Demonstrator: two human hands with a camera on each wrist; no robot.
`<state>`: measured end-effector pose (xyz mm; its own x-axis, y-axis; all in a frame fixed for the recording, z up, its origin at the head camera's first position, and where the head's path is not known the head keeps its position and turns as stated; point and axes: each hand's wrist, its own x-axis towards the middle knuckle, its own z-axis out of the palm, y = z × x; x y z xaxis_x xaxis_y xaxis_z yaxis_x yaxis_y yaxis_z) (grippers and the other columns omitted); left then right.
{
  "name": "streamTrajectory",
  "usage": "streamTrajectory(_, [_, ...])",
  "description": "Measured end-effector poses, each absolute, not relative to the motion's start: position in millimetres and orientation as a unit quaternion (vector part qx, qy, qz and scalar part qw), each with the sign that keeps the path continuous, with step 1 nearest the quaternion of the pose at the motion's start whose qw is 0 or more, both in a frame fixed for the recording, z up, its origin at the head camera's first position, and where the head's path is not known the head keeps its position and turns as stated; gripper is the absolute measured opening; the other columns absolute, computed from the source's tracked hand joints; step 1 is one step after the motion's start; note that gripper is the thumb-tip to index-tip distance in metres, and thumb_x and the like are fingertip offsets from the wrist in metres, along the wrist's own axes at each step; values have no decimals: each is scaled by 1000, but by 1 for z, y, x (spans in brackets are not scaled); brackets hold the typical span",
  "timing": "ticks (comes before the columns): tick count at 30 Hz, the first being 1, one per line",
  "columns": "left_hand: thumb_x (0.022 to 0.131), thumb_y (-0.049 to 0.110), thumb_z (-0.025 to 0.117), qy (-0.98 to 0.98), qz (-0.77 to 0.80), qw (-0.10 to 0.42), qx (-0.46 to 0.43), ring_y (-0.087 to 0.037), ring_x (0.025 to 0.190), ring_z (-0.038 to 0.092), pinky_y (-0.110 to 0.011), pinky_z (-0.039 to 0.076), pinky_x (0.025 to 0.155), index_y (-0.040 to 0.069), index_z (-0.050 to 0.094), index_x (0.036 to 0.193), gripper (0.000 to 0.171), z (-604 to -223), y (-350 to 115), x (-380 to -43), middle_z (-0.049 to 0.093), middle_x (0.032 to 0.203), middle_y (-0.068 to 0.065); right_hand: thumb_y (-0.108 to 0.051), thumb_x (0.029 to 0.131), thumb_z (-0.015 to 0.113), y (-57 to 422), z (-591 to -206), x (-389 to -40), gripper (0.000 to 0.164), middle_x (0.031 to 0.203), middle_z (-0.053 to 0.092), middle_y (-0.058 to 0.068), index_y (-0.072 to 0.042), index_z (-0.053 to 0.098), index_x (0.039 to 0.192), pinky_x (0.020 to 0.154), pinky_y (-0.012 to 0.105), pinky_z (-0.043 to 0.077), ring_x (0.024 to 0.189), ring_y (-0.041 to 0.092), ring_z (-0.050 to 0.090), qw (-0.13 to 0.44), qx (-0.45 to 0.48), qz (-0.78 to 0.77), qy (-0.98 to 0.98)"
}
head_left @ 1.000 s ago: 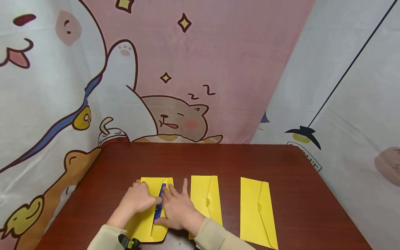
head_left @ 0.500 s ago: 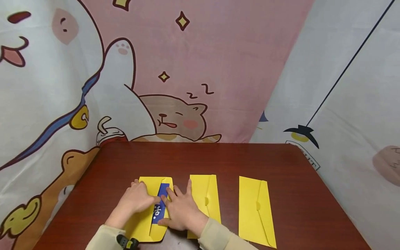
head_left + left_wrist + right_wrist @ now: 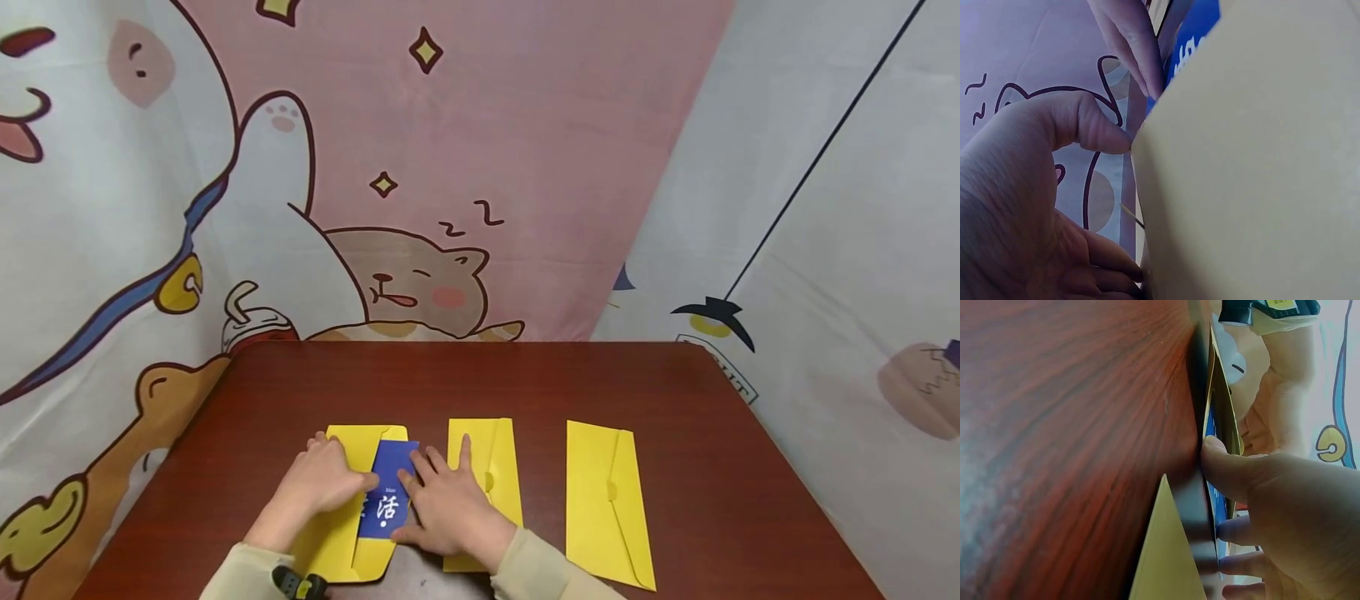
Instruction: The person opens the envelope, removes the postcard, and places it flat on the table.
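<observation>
The blue card (image 3: 392,471) has slid farther from the leftmost yellow envelope (image 3: 326,546), leaving only part inside — right hand (image 3: 447,504) spread, touching it; left hand (image 3: 321,477) gripping the envelope.

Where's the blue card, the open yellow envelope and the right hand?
Blue card (image 3: 392,477): head view, on its printed face.
Open yellow envelope (image 3: 331,540): head view, on its lower body.
Right hand (image 3: 450,507): head view, on its back.

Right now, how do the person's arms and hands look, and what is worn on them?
Both hands are without gloves. The sleeves are plain cream and reach to the wrists. At the left cuff sits a black wristband with a yellow marking.
</observation>
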<state>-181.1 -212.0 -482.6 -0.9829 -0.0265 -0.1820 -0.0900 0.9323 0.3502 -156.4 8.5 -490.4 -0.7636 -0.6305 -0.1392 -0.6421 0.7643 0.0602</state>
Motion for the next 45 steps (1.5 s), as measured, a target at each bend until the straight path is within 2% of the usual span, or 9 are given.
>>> streamTrajectory(5, [79, 52, 81, 979, 181, 93, -28, -63, 119, 55, -68, 44, 105, -29, 44, 138, 108, -483, -214, -180, 33, 147, -54, -82, 94, 49, 13, -488, -156, 87, 168, 39, 3, -27, 48, 161, 116, 78, 16, 155, 28, 34, 65, -346, 21, 936])
streamTrajectory(8, [79, 52, 82, 978, 181, 97, -30, -62, 117, 56, -68, 45, 103, -29, 43, 139, 108, -483, -214, -181, 33, 147, -53, -76, 97, 54, 17, -486, -157, 84, 167, 40, 7, -21, 51, 159, 116, 77, 21, 153, 29, 37, 73, -341, -54, 936])
streamTrajectory(11, [79, 52, 82, 978, 179, 99, -31, -63, 118, 55, -68, 45, 104, -29, 42, 140, 109, -483, -215, -181, 32, 149, -53, -60, 100, 64, 18, -485, -160, 77, 161, 47, 13, -8, 53, 156, 117, 65, 33, 147, 31, 46, 71, -306, -207, 927])
streamTrajectory(14, [79, 52, 81, 978, 180, 102, -33, -64, 121, 53, -69, 43, 105, -29, 40, 141, 110, -482, -214, -182, 30, 150, -53, -39, 99, 74, 15, -486, -164, 66, 143, 61, 16, 3, 57, 147, 105, 48, 52, 127, 29, 63, 67, -231, -394, 887])
streamTrajectory(16, [79, 52, 81, 977, 181, 105, -36, -64, 123, 52, -69, 43, 106, -28, 38, 143, 111, -481, -214, -182, 29, 151, -53, -26, 96, 79, 12, -489, -166, 58, 127, 68, 15, 8, 60, 140, 92, 40, 59, 109, 26, 70, 70, -172, -500, 846])
streamTrajectory(19, [79, 51, 82, 976, 184, 106, -41, -62, 122, 53, -69, 44, 105, -27, 38, 144, 111, -481, -213, -182, 28, 152, -52, -11, 93, 81, 5, -495, -167, 48, 108, 74, 13, 13, 61, 130, 77, 36, 63, 90, 23, 74, 106, -86, -620, 773])
streamTrajectory(22, [80, 51, 82, 976, 186, 104, -41, -62, 123, 52, -69, 43, 105, -27, 38, 145, 110, -480, -212, -181, 29, 153, -51, -2, 94, 76, -1, -500, -168, 40, 97, 76, 15, 18, 60, 125, 73, 38, 64, 82, 26, 77, 158, -25, -689, 707])
streamTrajectory(27, [81, 50, 81, 976, 189, 106, -37, -66, 130, 46, -71, 39, 109, -27, 35, 147, 111, -481, -210, -180, 26, 154, -51, 2, 99, 69, -3, -506, -167, 29, 92, 77, 18, 18, 63, 122, 70, 37, 64, 81, 30, 79, 205, 19, -714, 669])
streamTrajectory(45, [78, 51, 83, 978, 183, 93, -38, -59, 115, 57, -67, 46, 103, -27, 40, 142, 110, -481, -212, -178, 35, 148, -50, 5, 96, 71, 10, -503, -169, 26, 93, 77, 20, 15, 64, 120, 68, 36, 64, 80, 31, 79, 214, 25, -715, 666])
